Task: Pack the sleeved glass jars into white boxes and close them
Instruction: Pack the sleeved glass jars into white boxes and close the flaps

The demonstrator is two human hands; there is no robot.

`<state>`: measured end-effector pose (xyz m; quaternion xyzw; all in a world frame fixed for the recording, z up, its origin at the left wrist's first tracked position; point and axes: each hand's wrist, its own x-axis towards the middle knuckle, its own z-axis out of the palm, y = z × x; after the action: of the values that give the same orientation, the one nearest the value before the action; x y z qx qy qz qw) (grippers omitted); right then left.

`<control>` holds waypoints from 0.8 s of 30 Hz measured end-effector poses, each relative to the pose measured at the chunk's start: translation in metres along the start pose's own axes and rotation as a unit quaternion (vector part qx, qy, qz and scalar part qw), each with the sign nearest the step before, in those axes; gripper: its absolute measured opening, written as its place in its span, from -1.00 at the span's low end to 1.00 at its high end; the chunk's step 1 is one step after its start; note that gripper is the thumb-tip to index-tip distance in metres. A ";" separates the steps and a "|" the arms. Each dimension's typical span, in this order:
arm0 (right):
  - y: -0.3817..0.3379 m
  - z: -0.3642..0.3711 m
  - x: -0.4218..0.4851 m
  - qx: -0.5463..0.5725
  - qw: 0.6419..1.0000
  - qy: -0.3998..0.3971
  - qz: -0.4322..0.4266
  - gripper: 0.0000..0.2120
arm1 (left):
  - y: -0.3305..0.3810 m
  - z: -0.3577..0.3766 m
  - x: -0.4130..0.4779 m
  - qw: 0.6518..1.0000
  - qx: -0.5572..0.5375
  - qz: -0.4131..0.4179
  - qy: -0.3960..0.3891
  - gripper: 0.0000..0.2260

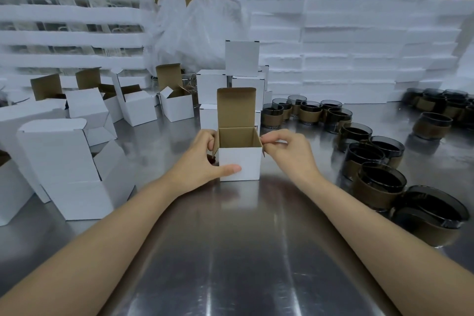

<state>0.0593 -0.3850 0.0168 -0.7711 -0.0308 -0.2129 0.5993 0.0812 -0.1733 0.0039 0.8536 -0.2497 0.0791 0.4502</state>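
Head view: the open white box (239, 163) stands mid-frame on the worktop (246, 251), lid flap upright and no jar visible inside. A side flap could crease or tear if tugged outward, or fold in and block a jar. The left hand (202, 159) curls round the box's left side, thumb on its front. The right hand (287, 149) pinches the right side flap. Sleeved jars (372, 179) wait at right.

The steel table (243, 251) is bare between the two forearms, up to the open white box (239, 161). Left approach is obstructed by a cluster of white boxes (64, 169); right approach by sleeved glass jars (379, 182). Stacked closed boxes (241, 59) and foam slabs (359, 59) block the rear
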 end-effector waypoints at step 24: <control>0.045 -0.002 0.089 -0.482 0.871 -0.029 -0.091 -0.42 | 0.002 -0.004 0.003 1.000 0.000 0.000 0.012 -0.46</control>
<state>0.1529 -0.4180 0.0085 -0.9638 -0.0117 -0.2326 0.1298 0.0834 -0.1722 0.0095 0.8526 -0.2444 0.0895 0.4532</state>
